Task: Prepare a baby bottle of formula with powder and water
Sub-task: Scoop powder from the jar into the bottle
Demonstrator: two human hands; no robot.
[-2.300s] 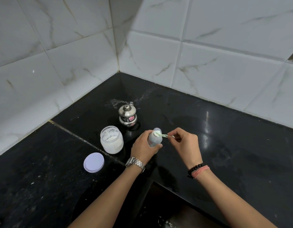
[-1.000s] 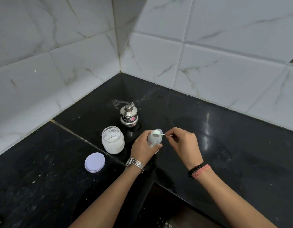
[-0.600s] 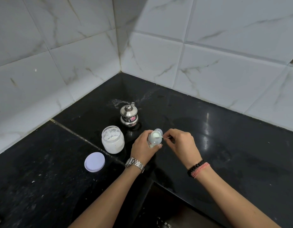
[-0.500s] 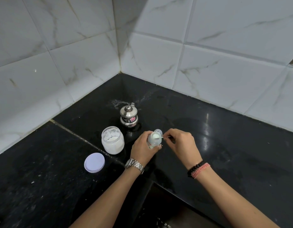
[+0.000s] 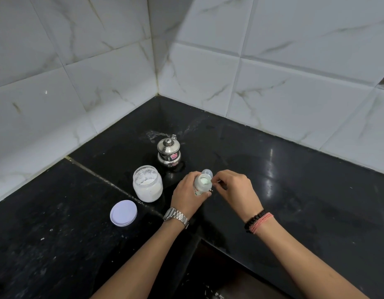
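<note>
A small clear baby bottle point(image 5: 202, 184) stands on the black counter point(image 5: 294, 186), its mouth uncovered and whitish inside. My left hand point(image 5: 186, 194) grips its side. My right hand point(image 5: 234, 190) pinches a small spoon handle point(image 5: 214, 181) at the bottle's rim; the spoon's bowl is mostly hidden in the mouth. A clear teat or cap point(image 5: 208, 173) sits just behind the bottle. A glass jar of white powder point(image 5: 147, 184) stands uncapped to the left, its lilac lid point(image 5: 123, 213) lying flat nearer me.
A lidded steel pot with a pink sticker point(image 5: 169, 154) stands behind the bottle toward the tiled corner. White marble-look walls close the left and back. The counter's front edge drops off at a notch below my wrists.
The spoon head, earlier resting across the bottle's mouth with its handle showing, has tipped down into the mouth. My right hand moved closer to the bottle. My left hand kept its grip.
</note>
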